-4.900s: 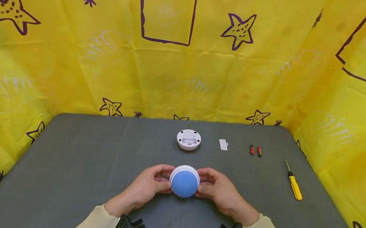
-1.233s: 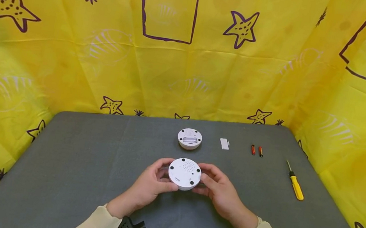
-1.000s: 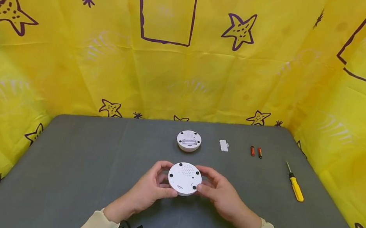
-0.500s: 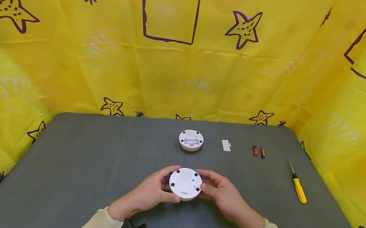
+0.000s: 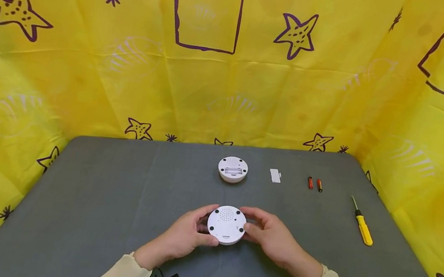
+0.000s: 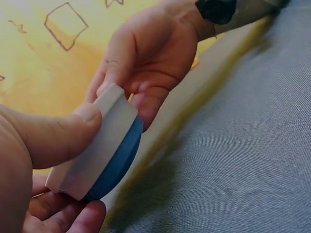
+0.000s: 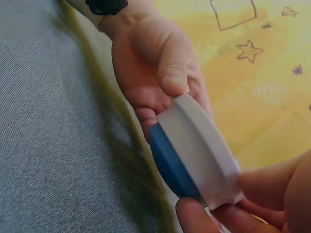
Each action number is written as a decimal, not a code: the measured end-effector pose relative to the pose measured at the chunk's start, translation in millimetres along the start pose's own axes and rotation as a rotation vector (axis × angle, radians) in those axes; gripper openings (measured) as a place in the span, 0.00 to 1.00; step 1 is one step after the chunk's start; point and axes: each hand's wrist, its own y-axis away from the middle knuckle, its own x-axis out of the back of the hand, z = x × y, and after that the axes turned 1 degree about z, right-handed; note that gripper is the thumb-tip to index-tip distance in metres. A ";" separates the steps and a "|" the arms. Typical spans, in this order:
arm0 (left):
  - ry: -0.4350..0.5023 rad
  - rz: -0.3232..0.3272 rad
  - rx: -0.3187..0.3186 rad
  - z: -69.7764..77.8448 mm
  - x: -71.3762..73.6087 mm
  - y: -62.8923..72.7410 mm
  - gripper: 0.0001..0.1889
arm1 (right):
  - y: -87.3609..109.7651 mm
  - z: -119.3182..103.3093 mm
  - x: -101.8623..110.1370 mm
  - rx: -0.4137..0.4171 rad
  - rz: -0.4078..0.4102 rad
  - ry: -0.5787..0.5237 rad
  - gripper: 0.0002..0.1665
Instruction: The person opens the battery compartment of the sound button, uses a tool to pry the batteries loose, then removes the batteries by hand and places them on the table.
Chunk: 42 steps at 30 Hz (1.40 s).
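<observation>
My left hand [image 5: 183,235] and right hand [image 5: 273,239] hold a round white push button [image 5: 226,229] by opposite edges over the table. Its white underside faces up, showing black feet, a patch of small speaker holes and a small slot near the front edge. Thumbs lie on the near rim and underside, while the other fingers curl beneath. In the left wrist view, the blue dome [image 6: 116,167] of the button points down; the right wrist view shows the white rim [image 7: 194,150] pinched between the fingers.
A second white push button [image 5: 224,175] lies upside down farther back, its battery compartment uncovered. To its right are a white battery cover [image 5: 275,175], two red-and-black batteries [image 5: 310,183] and a yellow-handled screwdriver [image 5: 363,230]. Yellow cloth [image 5: 194,96] hangs behind the grey table [image 5: 109,198].
The button has been turned over in both hands from dome showing to underside up. Since about a second ago it has also rotated slightly, bringing the slot to the front. The other things stay put.
</observation>
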 end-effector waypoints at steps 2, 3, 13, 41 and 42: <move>-0.014 0.002 0.007 -1.8 -0.8 -0.6 0.44 | -0.3 1.3 1.4 -0.003 0.002 0.025 0.25; -0.014 0.002 0.010 -2.6 -1.1 -0.7 0.44 | -0.5 1.9 1.9 -0.006 0.004 0.040 0.24; -0.163 0.046 0.007 -12.1 -4.0 -1.7 0.44 | -2.6 -9.0 -1.1 0.226 0.163 0.642 0.23; -0.315 0.089 -0.081 -13.0 -12.6 -0.6 0.45 | -3.9 -16.4 -21.8 0.546 -0.052 1.071 0.05; -0.320 0.091 -0.086 -12.8 -12.9 -0.6 0.45 | -3.5 -16.6 -21.9 0.550 -0.054 1.076 0.05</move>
